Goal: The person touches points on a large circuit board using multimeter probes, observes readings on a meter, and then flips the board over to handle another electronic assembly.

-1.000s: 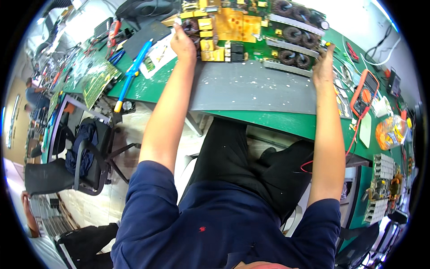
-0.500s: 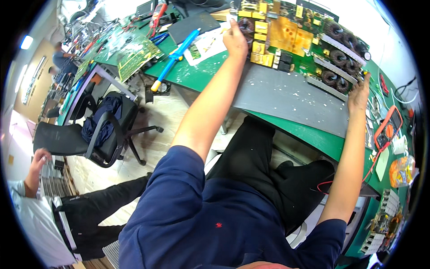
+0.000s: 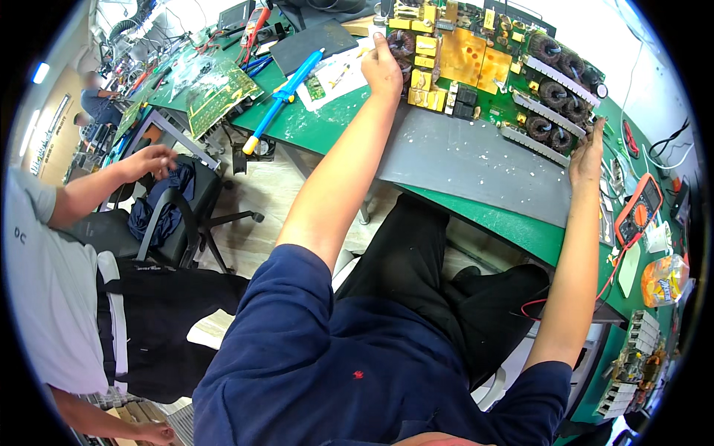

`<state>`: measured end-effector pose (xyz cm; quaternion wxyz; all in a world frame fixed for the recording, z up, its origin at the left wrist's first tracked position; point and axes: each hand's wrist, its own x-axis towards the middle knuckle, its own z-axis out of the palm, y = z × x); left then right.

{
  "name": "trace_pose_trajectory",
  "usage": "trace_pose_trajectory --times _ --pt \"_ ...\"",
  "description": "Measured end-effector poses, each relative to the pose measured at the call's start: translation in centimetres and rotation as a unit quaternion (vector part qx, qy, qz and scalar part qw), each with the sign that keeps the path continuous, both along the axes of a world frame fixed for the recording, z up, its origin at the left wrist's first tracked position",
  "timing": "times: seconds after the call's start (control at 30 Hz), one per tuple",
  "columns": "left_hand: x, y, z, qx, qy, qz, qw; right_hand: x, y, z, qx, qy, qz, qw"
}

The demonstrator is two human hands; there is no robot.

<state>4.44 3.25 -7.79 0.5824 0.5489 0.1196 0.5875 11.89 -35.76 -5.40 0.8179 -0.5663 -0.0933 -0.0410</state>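
A large green circuit board point(image 3: 491, 70) with copper plates, yellow blocks and dark ring coils lies on a grey mat point(image 3: 468, 160) on the green bench. My left hand point(image 3: 383, 67) grips the board's left edge near a dark coil. My right hand point(image 3: 587, 152) holds the board's right edge by the finned metal strips. Both arms reach out from my dark blue sleeves.
A blue-handled tool point(image 3: 286, 93) and another green board point(image 3: 216, 93) lie to the left. An orange multimeter point(image 3: 641, 212) with red leads and a yellow bag point(image 3: 664, 279) sit at right. A person in a grey shirt point(image 3: 44, 282) stands at left, beside a black chair point(image 3: 167, 219).
The view has swung left and down. The grey-shirted person has come into view at left. My hands stay on the board's two edges.
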Motion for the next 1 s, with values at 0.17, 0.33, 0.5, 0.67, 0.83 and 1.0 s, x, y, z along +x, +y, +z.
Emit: trace_pose_trajectory --times 0.17,0.33,0.5,0.67,0.83,1.0 --pt "-0.2 0.6 -0.2 -0.008 0.025 0.014 1.0 0.1 0.4 -0.3 -0.017 0.022 -0.001 1.0" --pt "0.3 -0.5 0.3 -0.026 0.006 0.012 1.0 2.5 -1.1 -1.4 -0.002 0.035 -0.017 0.999" --pt "-0.3 -0.1 0.1 0.002 0.018 0.038 0.999 2.3 -0.3 -1.1 0.025 0.015 -0.031 0.999" --pt "-0.3 0.0 -0.1 -0.004 0.026 0.03 0.999 1.1 0.7 -0.6 0.028 0.005 -0.081 0.996" --pt "-0.3 -0.7 0.5 -0.026 0.012 0.034 0.999 0.7 0.5 -0.9 0.024 -0.001 -0.026 0.999" --pt "-0.2 -0.6 0.3 -0.061 0.033 0.004 0.998 1.8 0.3 -1.3 -0.042 -0.034 -0.129 0.99"
